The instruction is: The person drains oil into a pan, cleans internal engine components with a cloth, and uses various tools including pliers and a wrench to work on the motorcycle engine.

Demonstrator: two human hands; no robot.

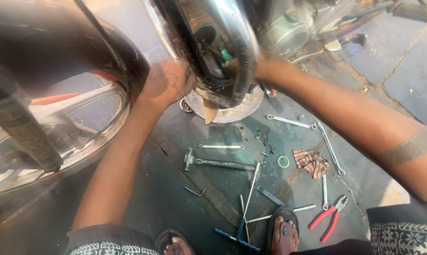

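While red-handled pliers (329, 218) and a hammer (218, 163) are left on the floor (175, 198) nearer than the chrome guard (232, 42), that guard is clasped by left hand (168, 82); right hand (251, 66) beyond it, grip mostly hidden, cannot tell.

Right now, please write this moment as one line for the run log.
left hand: pressed on motorcycle frame | right hand: behind frame, grip hidden | floor: hammer, red pliers, striped rag

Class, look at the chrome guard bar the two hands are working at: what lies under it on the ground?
Under the guard bar sits a round metal pan. The bar, the left hand and right hand cover the pan's contents.
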